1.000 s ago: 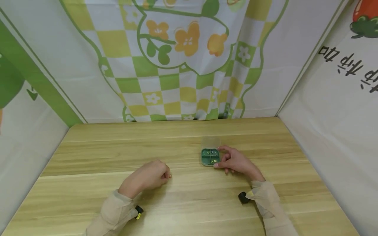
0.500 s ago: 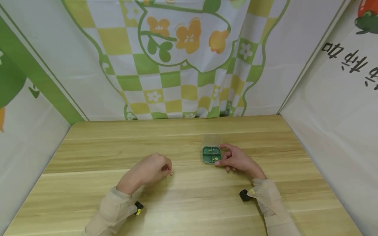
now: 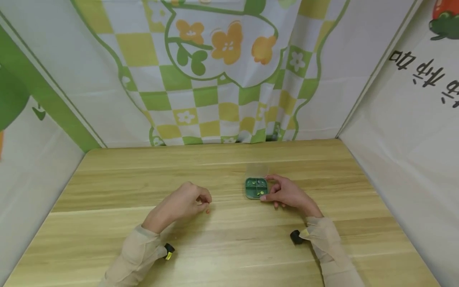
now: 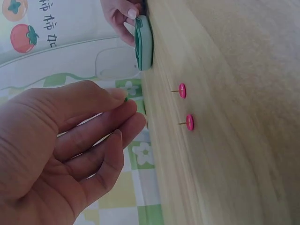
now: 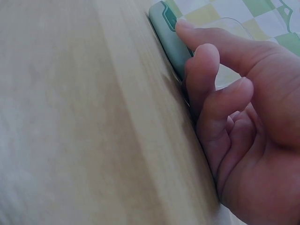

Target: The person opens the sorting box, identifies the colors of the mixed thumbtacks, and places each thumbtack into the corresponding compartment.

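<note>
A green four-compartment pill box [image 3: 256, 192] lies on the table with its clear lid [image 3: 257, 171] folded back. Small yellow and green pieces are in it; their kind is too small to tell. My right hand [image 3: 287, 194] grips the box's right side, thumb [image 5: 183, 24] at the front edge and index finger behind. My left hand [image 3: 186, 202] hovers over the table to the left, thumb and index finger pinching a tiny thing; only a dark green bit [image 4: 125, 99] shows. Below it, two pink thumbtacks [image 4: 182, 90] stand point up; the head view shows one reddish piece [image 3: 208, 212].
The wooden table [image 3: 229, 243] ends at a checked curtain [image 3: 222, 107] at the back. White printed walls, such as the right wall [image 3: 405, 151], stand at either side. Black cameras, one of them the right wrist camera [image 3: 296, 237], sit on both wrists.
My left hand has shifted slightly right and away from me, and its thumb and index finger have turned into view. My right hand has kept its hold on the pill box.
</note>
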`<act>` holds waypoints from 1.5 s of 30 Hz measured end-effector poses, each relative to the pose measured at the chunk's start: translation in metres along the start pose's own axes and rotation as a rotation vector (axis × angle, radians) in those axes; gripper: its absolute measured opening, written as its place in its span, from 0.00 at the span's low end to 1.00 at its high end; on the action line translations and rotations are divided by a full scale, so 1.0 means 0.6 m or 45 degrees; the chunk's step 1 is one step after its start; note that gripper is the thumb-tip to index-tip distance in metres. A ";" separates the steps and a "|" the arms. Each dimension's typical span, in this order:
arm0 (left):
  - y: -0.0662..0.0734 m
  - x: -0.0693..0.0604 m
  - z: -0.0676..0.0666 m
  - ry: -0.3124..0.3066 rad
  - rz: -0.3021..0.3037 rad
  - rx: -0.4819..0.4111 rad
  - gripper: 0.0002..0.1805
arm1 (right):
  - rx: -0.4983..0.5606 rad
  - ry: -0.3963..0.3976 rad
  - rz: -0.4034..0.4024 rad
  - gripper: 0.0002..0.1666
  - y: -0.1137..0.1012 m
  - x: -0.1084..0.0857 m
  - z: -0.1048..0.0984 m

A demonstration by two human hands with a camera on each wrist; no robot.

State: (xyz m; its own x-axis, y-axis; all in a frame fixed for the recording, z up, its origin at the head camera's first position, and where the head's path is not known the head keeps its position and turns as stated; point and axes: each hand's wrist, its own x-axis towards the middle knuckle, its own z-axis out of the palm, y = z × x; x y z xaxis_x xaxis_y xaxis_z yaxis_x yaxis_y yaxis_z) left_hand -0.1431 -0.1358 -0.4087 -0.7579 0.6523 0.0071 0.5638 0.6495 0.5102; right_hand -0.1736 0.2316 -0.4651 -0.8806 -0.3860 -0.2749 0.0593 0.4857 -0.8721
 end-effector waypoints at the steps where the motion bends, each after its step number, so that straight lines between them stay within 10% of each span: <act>1: 0.000 0.001 0.000 0.004 -0.006 -0.007 0.06 | -0.002 0.001 0.004 0.49 -0.001 0.001 0.000; 17: 0.025 0.074 0.001 0.014 0.023 0.061 0.08 | 0.007 0.013 -0.001 0.47 0.007 0.004 0.002; 29: 0.039 0.145 0.032 0.037 0.232 0.246 0.07 | 0.017 0.002 -0.008 0.47 0.004 0.001 0.003; 45: 0.052 0.206 0.047 0.082 0.194 0.276 0.07 | 0.020 0.002 -0.004 0.46 -0.001 0.002 0.001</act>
State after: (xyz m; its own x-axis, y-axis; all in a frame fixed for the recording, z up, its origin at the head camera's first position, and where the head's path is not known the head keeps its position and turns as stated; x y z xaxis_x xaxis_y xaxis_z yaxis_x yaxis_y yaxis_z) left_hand -0.2102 -0.0238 -0.4162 -0.6742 0.7274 0.1279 0.7248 0.6186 0.3034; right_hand -0.1741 0.2305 -0.4651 -0.8814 -0.3864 -0.2716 0.0639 0.4722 -0.8792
